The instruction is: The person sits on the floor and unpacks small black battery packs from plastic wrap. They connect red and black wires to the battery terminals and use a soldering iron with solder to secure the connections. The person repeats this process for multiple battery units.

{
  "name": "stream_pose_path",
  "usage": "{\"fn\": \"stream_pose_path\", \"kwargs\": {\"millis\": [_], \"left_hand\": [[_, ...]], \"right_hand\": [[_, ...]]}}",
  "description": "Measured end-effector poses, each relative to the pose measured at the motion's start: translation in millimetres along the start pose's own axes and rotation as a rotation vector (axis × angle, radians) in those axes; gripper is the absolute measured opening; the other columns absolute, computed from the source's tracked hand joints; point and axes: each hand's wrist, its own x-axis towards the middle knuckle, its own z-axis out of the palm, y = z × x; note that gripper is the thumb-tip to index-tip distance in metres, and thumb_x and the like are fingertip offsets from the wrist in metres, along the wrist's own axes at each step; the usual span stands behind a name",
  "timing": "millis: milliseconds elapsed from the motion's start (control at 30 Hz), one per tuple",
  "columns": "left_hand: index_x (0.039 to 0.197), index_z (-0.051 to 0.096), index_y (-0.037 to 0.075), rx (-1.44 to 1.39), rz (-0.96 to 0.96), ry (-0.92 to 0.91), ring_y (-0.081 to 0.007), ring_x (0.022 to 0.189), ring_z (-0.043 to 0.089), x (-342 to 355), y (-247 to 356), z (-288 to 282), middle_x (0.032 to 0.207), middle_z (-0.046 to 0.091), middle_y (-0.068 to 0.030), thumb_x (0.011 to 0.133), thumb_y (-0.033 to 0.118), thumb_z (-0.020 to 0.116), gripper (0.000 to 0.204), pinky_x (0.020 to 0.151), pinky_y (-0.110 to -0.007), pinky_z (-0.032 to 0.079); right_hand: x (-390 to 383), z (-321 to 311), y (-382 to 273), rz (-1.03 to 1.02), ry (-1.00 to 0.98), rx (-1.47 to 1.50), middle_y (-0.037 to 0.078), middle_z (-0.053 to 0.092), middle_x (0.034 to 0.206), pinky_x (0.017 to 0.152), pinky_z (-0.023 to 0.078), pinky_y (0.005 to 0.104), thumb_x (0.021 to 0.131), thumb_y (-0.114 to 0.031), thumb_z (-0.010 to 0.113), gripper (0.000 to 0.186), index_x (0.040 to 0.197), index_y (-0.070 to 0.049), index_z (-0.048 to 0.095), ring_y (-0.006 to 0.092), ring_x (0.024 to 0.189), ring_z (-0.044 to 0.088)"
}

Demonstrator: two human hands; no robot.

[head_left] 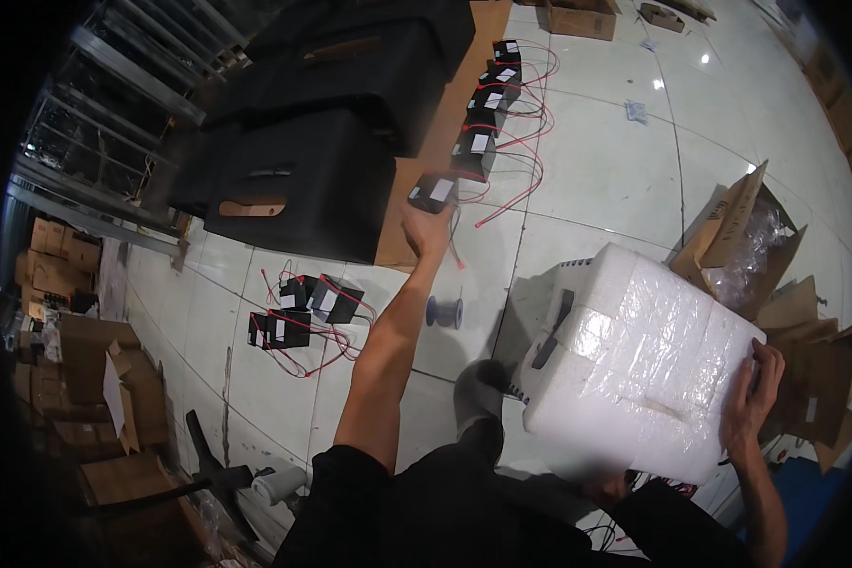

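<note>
The left hand [426, 230] has its thumb and fingers closed around the near end of a black battery [433, 191], so that battery lies directly in the grasp, over the right edge of the cardboard sheet [395, 244]; whether it is lifted or resting cannot be told. The likeliest trouble is its red and black wires [480, 224]: they lie beside those of the next battery [473, 151], so a quick pull might snag them, strain a joint or drag that neighbour askew.

Just beyond the sheet's near right corner, a spool [444, 313] lies on the floor [577, 161], where a low swing of the forearm might knock it rolling. More batteries [291, 329] sit off the sheet's near edge, their wires looped together.

Farther right, the right hand [752, 393] rests with bent fingers on the side of a white foam-covered box [634, 360]; how firmly, I cannot tell. The slick film there could let it slip toward the foot [481, 388].
</note>
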Motion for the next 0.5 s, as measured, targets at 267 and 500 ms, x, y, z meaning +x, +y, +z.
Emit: {"fn": "stream_pose_path", "kwargs": {"millis": [267, 500], "left_hand": [[0.122, 0.047, -0.007, -0.066, 0.033, -0.029, -0.0429, 0.11, 0.06, 1, 2, 38, 0.116, 0.06, -0.0294, 0.067, 0.016, 0.087, 0.073, 0.096, -0.048, 0.047], [0.122, 0.047, -0.008, -0.035, -0.028, -0.033, -0.043, 0.105, 0.064, 9, 7, 24, 0.113, 0.064, -0.0283, 0.068, 0.018, 0.087, 0.073, 0.091, -0.048, 0.05]], "right_hand": [[2, 0, -3, 0.015, -0.014, 0.012, 0.02, 0.052, 0.119, 0.102, 0.041, 0.0403, 0.096, 0.001, 0.047, 0.03, 0.124, 0.006, 0.056, 0.0322, 0.113, 0.053], [4, -2, -3, 0.009, -0.033, -0.006, 0.021, 0.051, 0.12, 0.102, 0.04, 0.0401, 0.097, -0.001, 0.046, 0.03, 0.125, 0.005, 0.055, 0.0319, 0.112, 0.053]]}}
